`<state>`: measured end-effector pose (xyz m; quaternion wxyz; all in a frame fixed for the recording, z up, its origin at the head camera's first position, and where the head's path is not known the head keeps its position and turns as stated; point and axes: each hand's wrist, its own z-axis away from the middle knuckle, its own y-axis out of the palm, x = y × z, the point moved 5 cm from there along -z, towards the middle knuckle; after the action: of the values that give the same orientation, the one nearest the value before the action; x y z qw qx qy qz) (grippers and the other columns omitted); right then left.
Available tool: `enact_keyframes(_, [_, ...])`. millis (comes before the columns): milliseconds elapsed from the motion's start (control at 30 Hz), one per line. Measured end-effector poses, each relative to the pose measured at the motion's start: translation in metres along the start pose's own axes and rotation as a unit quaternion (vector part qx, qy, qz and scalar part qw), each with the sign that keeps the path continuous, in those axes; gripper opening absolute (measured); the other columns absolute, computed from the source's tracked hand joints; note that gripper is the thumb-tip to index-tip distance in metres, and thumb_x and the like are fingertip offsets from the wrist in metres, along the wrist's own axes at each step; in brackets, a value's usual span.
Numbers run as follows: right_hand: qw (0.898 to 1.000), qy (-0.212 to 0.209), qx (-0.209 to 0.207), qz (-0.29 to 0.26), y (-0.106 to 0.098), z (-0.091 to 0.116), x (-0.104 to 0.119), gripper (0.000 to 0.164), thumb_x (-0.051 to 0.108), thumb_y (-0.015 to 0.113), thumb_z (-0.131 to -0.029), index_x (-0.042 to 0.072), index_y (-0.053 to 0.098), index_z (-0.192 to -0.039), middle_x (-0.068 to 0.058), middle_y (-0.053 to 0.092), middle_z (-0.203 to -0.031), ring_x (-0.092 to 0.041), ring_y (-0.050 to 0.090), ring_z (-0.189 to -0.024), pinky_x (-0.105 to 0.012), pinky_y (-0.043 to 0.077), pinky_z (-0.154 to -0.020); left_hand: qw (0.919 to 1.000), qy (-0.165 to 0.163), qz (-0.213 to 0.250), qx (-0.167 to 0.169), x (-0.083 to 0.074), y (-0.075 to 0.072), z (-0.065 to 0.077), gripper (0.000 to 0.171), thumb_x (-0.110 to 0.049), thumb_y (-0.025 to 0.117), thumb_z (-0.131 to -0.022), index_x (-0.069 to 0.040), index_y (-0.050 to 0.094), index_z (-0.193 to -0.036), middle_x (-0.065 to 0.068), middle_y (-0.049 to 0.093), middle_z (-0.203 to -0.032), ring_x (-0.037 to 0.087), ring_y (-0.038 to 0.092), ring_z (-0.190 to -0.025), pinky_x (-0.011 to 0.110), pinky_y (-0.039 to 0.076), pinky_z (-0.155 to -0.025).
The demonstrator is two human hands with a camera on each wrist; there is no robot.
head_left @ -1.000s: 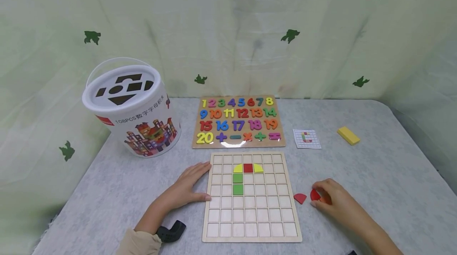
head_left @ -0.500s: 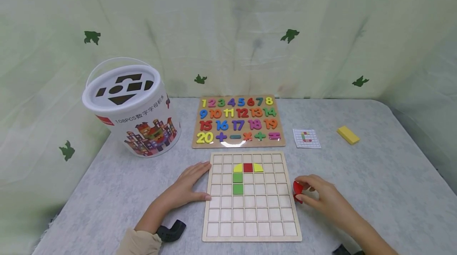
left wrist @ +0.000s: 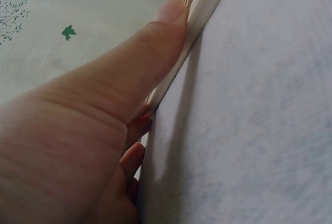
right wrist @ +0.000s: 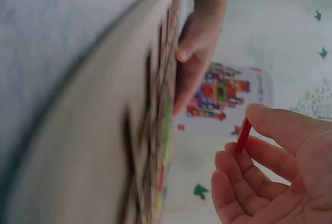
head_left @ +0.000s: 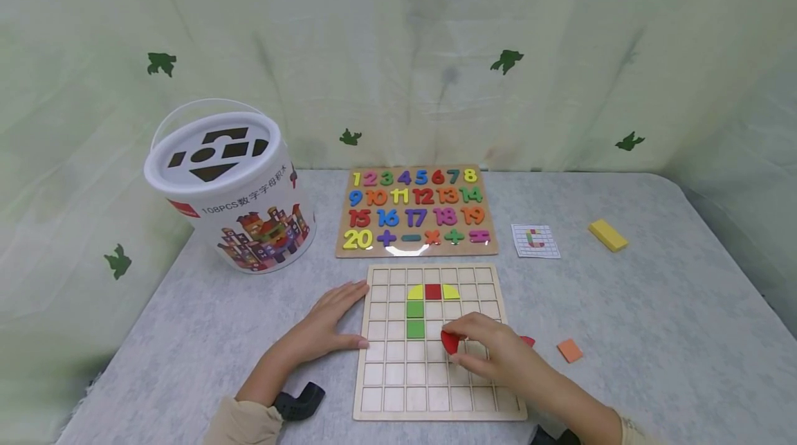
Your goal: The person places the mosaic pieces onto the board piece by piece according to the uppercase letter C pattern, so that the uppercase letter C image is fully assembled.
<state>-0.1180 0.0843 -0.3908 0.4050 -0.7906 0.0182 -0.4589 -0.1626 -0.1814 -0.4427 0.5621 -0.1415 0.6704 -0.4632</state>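
Observation:
A wooden grid board (head_left: 395,400) lies flat on the grey table. On it sit two green squares (head_left: 415,319), a red square (head_left: 432,292) and two yellow quarter-circle tiles (head_left: 451,293). My left hand (head_left: 320,327) touches the board's left edge with extended fingers and thumb; the left wrist view shows the thumb (left wrist: 168,27) against that edge. My right hand (head_left: 492,348) is over the right half of the board and pinches a red quarter-circle tile (head_left: 450,342). In the right wrist view, thumb and fingertips grip this thin red tile (right wrist: 243,135) by its sides.
Right of the board lie another red tile (head_left: 528,340), partly hidden by my hand, and an orange square (head_left: 569,350). Behind are a number puzzle (head_left: 417,216), a pattern card (head_left: 535,242) and a yellow block (head_left: 607,235). A white bucket (head_left: 230,189) stands back left.
My right hand has picked up the red quarter-circle tile and carried it left over the board. The orange square has come into view. My left hand has stayed put.

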Motion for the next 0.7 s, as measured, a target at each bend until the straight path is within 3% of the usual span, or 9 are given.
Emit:
enact_keyframes(300, [0.996,0.058,0.068,0.002,0.036,-0.015,-0.014,0.032,0.023,0.063,-0.085,0.013,0.060,-0.116,0.010,0.054,-0.107,-0.007,0.048,-0.090,-0.022,0.045,-0.077,1.0000,-0.006,-0.004,0.001,0.001,0.000,0.000,0.094,-0.057,0.067,-0.068,-0.015,0.028,-0.142,0.003,0.024,-0.146,0.025,0.013,-0.134,0.050,0.011,-0.105])
enact_keyframes(600, [0.996,0.016,0.067,0.056,0.049,-0.026,-0.018,0.033,0.030,0.065,-0.083,0.016,0.062,-0.112,0.012,0.051,-0.098,-0.002,0.047,-0.082,-0.016,0.043,-0.070,1.0000,-0.001,-0.006,-0.002,0.001,0.000,0.000,0.094,-0.057,0.066,-0.068,-0.014,0.028,-0.142,0.003,0.024,-0.146,0.026,0.014,-0.134,0.050,0.011,-0.105])
enact_keyframes(700, [0.996,0.012,0.062,0.062,0.049,-0.027,-0.018,0.032,0.031,0.065,-0.083,0.017,0.062,-0.111,0.012,0.052,-0.098,-0.002,0.048,-0.086,-0.019,0.044,-0.075,1.0000,-0.001,-0.004,-0.002,0.001,0.000,0.000,0.094,-0.057,0.066,-0.068,-0.015,0.028,-0.142,0.003,0.024,-0.146,0.026,0.014,-0.134,0.050,0.011,-0.105])
